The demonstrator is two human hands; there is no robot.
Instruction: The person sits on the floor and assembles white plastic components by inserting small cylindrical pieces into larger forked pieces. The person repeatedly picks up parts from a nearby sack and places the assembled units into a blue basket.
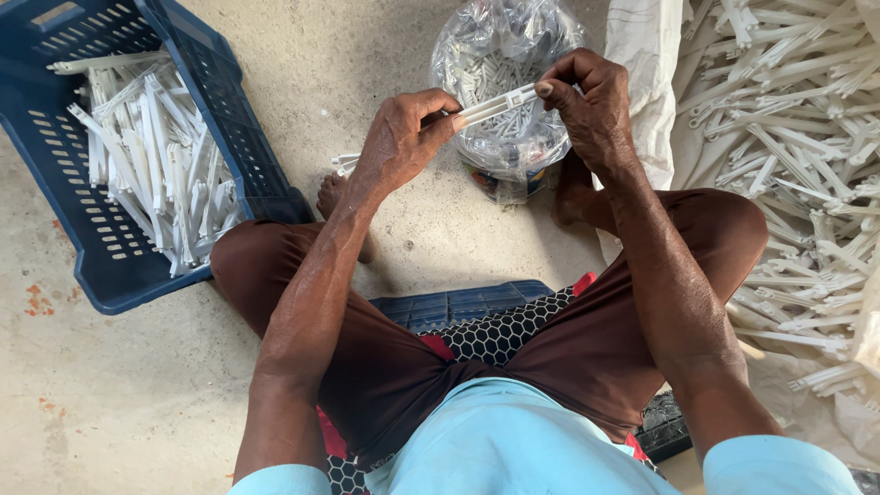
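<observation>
Bare concrete floor (119, 403). At its right edge, one white sack (807, 183) heaped with uncounted white plastic strips; at the upper left corner, one blue crate (101, 238) with more; top centre, one clear bag (500, 82). Above that bag, one white plastic strip (497, 104), long axis near level, right end tilted up, pinched between left hand (403, 137) and right hand (591, 101), fingers closed on its ends.

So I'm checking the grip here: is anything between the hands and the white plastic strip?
Nothing visible: the left hand and right hand each pinch an end of the white plastic strip directly, above the clear bag.
</observation>
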